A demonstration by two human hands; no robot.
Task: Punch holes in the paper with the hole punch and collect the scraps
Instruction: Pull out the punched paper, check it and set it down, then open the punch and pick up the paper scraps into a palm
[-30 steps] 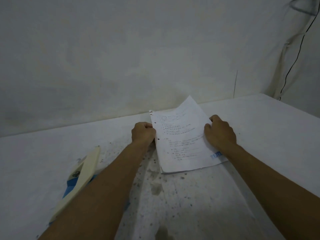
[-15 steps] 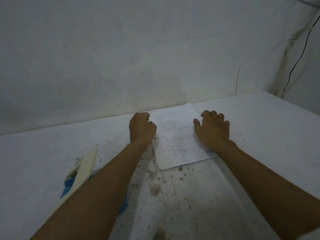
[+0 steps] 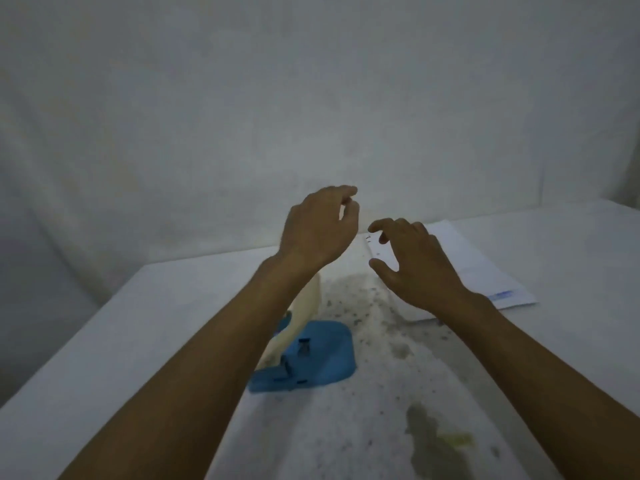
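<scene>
Left hand [image 3: 320, 230]: raised above the table, just left of the paper's far-left corner; back of the hand toward the camera, fingers curled loosely with thumb and fingertips close together. Whether anything tiny is pinched there cannot be told.
Right hand [image 3: 412, 261]: hovering over the near-left part of the paper, palm down, fingers bent like a claw and spread, thumb apart from them; nothing held.
Paper [image 3: 478, 268]: printed sheets lying flat on the table, right of the hole punch; a blue mark sits near the near-right corner, and small punched holes show along the left edge by the right fingertips.
Hole punch [image 3: 322, 358]: blue base with a cream lever, resting on the table left of the paper and partly hidden by the left forearm; neither hand touches it.
Scraps [image 3: 363, 313]: dark specks scattered on the table between the hole punch and the paper.
Table [image 3: 104, 341]: white top, with a dark stain [image 3: 436, 441] nearer the camera than the paper.
Wall [image 3: 242, 98]: plain and pale, behind the paper.
</scene>
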